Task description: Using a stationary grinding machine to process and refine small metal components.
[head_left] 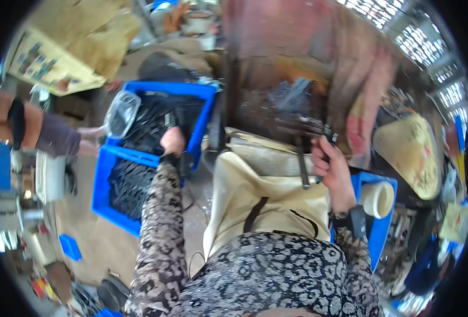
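My left hand [173, 141] reaches over a blue crate [208, 113] filled with dark, thin metal pieces [149, 119]. Its fingers are closed on a small grey metal piece [169, 119]. On the other side, my right hand [333, 170] is closed around a dark, slim tool-like piece [327, 132], whose exact kind is too blurred to tell. Left of that hand, a dark narrow bar [302, 164] points down toward the cream apron [234, 185] on my lap. In front of me stands a brown, worn machine or bench [255, 105] with a greyish clump [294, 98] on it.
A clear plastic tub [123, 113] rests on the crate's left rim. A second blue crate [99, 179] of dark pieces adjoins it. By my right forearm, another blue crate [387, 211] holds a cream roll-shaped thing [377, 199]. Another person's arm [88, 133] shows at left.
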### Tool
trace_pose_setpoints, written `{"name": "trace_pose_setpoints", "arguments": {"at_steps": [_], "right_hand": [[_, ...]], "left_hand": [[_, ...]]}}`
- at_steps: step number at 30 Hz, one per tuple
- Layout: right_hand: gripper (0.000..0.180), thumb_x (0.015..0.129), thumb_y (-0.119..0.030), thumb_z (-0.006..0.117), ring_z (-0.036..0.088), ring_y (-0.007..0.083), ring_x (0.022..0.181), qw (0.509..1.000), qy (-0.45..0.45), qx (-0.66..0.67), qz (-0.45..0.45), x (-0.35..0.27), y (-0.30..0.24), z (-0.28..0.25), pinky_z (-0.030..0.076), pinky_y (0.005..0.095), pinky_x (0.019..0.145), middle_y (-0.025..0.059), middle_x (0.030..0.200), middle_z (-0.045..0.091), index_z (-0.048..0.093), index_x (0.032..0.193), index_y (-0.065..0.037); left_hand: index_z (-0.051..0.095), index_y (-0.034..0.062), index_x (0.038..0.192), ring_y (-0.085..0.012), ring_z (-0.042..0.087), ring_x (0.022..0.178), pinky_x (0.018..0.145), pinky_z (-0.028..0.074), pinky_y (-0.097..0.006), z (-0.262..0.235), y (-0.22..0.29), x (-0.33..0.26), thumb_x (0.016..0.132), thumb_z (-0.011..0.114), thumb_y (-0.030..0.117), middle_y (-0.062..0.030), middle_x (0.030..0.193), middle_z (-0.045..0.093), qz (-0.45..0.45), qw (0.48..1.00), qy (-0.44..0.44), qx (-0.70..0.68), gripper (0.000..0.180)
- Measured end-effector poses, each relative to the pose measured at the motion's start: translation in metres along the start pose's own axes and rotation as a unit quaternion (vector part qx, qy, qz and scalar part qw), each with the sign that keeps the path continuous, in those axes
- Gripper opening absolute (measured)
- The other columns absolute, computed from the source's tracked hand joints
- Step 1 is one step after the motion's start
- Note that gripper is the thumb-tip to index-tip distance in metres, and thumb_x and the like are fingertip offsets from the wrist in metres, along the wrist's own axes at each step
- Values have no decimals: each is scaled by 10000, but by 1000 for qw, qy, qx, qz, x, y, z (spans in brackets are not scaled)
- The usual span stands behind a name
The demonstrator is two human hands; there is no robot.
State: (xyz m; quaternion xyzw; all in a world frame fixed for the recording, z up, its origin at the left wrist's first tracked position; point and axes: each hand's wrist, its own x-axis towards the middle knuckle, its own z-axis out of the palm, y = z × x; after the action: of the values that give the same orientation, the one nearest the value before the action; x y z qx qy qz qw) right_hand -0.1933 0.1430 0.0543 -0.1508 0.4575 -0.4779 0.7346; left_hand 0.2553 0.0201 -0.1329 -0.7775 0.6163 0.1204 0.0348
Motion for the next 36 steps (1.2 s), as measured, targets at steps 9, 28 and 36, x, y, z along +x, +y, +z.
{"name": "trace_pose_setpoints", "arguments": {"at_steps": [9,28,36], "right_hand": [[434,973,-472,475,259,34,447,985,-130,117,5,-14,-5,-16,198,184,367,-35,740,416,577,1076,-63],[402,714,-47,764,445,39,652,796,13,-574,-194,-52,50,-19,389,194,595,-50,738,534,646,1098,-43],[376,724,-41,772,464,45,677,796,42,-572,-194,-51,56,-20,406,194,626,-44,758,538,642,1077,-27]], "left_hand": [[620,64,927,-342,678,852,725,552,-460,7,-43,11,877,525,182,-165,950,676,-13,994,74,-76,159],[654,133,863,-342,620,782,645,491,-482,-43,-105,-76,819,617,199,-120,862,626,-6,969,246,9,88],[669,150,880,-303,580,905,758,448,-464,-15,-125,-146,792,630,191,-80,893,591,-52,964,260,-12,105]]}}
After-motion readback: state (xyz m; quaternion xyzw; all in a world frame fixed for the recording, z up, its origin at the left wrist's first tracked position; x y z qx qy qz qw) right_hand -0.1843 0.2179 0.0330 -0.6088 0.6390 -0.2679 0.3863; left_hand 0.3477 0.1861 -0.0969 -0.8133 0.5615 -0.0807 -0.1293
